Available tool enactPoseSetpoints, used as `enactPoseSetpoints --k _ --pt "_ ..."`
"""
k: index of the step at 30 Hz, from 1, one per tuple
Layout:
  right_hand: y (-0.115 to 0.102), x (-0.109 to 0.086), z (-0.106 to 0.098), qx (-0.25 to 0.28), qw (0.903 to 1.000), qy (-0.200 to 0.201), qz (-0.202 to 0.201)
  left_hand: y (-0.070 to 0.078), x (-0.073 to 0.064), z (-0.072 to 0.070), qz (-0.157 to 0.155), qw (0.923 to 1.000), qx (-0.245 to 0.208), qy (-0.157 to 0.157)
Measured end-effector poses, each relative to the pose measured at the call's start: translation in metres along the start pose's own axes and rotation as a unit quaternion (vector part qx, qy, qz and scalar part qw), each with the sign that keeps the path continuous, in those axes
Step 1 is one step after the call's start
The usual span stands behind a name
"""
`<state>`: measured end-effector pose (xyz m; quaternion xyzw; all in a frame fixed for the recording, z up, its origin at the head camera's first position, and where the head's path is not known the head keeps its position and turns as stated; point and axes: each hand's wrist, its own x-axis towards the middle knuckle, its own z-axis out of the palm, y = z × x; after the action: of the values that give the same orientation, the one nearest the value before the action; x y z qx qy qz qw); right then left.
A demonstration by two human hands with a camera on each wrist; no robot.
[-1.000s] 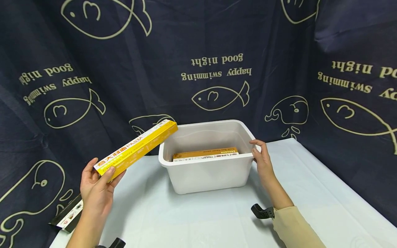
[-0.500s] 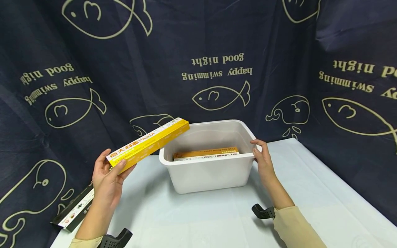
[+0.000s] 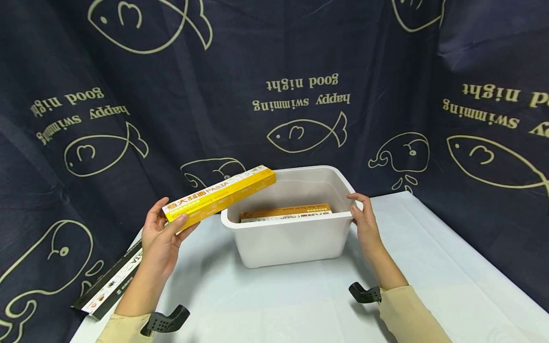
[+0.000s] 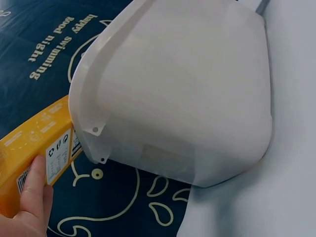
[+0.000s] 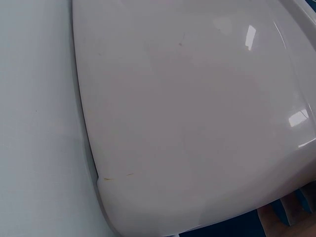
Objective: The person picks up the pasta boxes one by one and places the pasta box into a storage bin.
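My left hand grips the near end of a long yellow and white pasta box, thumb along its side. Tilted upward, the box's far end overlaps the left rim of a white plastic tub in the head view. In the left wrist view the yellow box passes behind the tub's rim. My right hand holds the tub's right rim, thumb outside in front. Inside the tub lies an orange-brown and white pasta box, partly hidden by the front wall.
A black and white pasta box lies at the table's left edge, partly behind my left forearm. The pale table extends in front of the tub. A dark blue curtain with fish prints hangs behind and on both sides.
My left hand has carried the yellow pasta box rightward, its far end moving from beside the tub to over its left rim. More of the black box shows. My right hand stays on the rim.
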<state>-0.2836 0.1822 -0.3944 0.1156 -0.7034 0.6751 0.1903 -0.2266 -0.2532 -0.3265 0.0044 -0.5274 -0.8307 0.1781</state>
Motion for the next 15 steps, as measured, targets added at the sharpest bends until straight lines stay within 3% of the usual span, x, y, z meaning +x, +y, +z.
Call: enactPoseSetpoints --k 15 --pt "0.0 0.0 0.0 -0.001 1.0 -0.001 0.0 -0.003 0.016 0.011 -0.018 0.9973 0.048 -0.052"
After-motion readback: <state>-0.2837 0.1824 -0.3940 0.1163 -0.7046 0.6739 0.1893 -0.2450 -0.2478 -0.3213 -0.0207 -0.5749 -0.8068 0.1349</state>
